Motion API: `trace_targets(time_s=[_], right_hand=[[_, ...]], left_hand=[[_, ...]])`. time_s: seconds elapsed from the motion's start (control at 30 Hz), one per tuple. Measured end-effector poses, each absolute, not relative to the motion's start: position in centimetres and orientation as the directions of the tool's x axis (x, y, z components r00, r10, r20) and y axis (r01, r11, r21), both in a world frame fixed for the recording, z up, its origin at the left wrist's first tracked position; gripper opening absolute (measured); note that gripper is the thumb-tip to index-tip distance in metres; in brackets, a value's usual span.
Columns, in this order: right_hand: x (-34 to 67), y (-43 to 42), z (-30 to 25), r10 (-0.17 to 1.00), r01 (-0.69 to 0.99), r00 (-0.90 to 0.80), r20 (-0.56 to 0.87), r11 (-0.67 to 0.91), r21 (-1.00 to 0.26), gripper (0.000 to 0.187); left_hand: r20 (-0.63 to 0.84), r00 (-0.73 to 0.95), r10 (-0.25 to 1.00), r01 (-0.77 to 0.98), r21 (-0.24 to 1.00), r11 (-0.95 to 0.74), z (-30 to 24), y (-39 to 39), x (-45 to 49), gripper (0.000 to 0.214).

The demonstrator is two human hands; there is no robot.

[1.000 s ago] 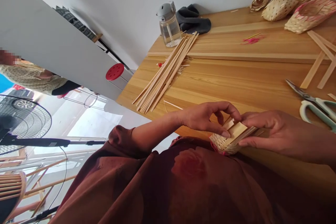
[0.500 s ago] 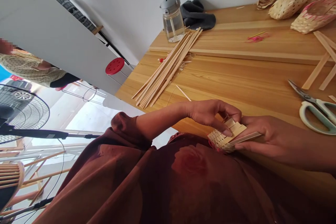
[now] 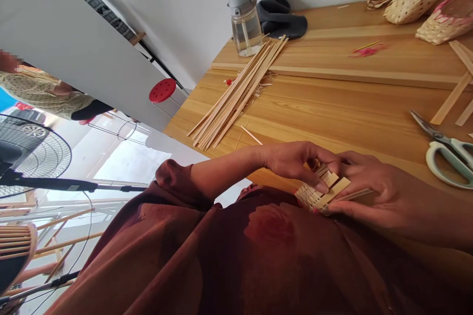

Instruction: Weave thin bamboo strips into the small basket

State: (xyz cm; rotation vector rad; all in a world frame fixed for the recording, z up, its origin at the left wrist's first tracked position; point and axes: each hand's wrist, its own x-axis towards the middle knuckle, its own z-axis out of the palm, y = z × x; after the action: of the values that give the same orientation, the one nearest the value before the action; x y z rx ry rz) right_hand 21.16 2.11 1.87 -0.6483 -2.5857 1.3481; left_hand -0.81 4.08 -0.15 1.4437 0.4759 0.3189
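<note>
Both hands meet at the near edge of the wooden table [image 3: 332, 108], right over the person's lap, and between them sits a small half-woven basket piece [image 3: 314, 199] with loose flat strips fanning out of its open end. The left hand [image 3: 295, 162] curls down over the top, fingertips [image 3: 320, 187] pinching onto the upper strips, while the right hand [image 3: 373, 192] cups the work from the other side, fingers closed around the strip ends that poke out toward it. So the piece is gripped from both sides, held just off the table edge rather than resting on it. Farther up the table lies a bundle of bamboo strips [image 3: 236, 96], a clear water bottle [image 3: 245, 27] and a dark cloth [image 3: 283, 17] beyond it, scissors [image 3: 445, 150] off to the right, and finished woven baskets [image 3: 414, 2] at the far corner. Another person [image 3: 40, 96] is visible well away at the left, beside a fan [image 3: 33, 157]. Now the risk here: those thin strips look stiff, and a fold pressed too sharply could crack one at the bend. If the left pinch eases, the loose ends may spring back and the last rows could slacken. And with the piece held over the lap, a slip would likely drop it off the table edge.
</note>
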Motion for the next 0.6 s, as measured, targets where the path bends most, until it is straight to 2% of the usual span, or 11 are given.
trace_targets(time_s=[0.1, 0.2, 0.27, 0.37, 0.47, 0.53, 0.6], right_hand=[[21.5, 2.2, 1.5, 0.417, 0.303, -0.907, -0.062, 0.542, -0.784, 0.017], [22.4, 2.6, 0.6, 0.495, 0.333, -0.868, -0.035, 0.529, -0.78, 0.02], [23.1, 2.9, -0.1, 0.592, 0.359, -0.806, -0.025, 0.454, -0.815, 0.022], [23.8, 3.3, -1.1, 0.695, 0.37, -0.714, -0.089, 0.265, -0.891, 0.031], [24.2, 3.5, -2.6, 0.767, 0.339, -0.638, -0.067, 0.201, -0.919, 0.039], [24.2, 3.4, -3.7, 0.803, 0.287, -0.594, 0.049, 0.268, -0.92, 0.047], [24.2, 2.8, -4.3, 0.823, 0.344, -0.565, 0.063, 0.304, -0.888, 0.053]], left_hand=[[-0.118, 0.866, 0.486, 0.083, 0.992, 0.093, -0.6, 3.8, -0.9, 0.03], [-0.082, 0.847, 0.525, 0.062, 0.997, 0.055, -0.3, 3.8, -1.2, 0.026], [-0.02, 0.83, 0.557, 0.029, 1.0, -0.007, 0.4, 3.9, -1.6, 0.029], [0.055, 0.83, 0.555, 0.019, 0.992, -0.126, 1.8, 3.9, -2.2, 0.045], [0.0, 0.825, 0.565, 0.176, 0.95, -0.256, 2.5, 3.2, -2.5, 0.067], [-0.089, 0.778, 0.621, 0.348, 0.886, -0.308, 2.8, 2.5, -2.3, 0.078], [-0.2, 0.717, 0.667, 0.523, 0.787, -0.327, 3.1, 1.7, -2.0, 0.083]])
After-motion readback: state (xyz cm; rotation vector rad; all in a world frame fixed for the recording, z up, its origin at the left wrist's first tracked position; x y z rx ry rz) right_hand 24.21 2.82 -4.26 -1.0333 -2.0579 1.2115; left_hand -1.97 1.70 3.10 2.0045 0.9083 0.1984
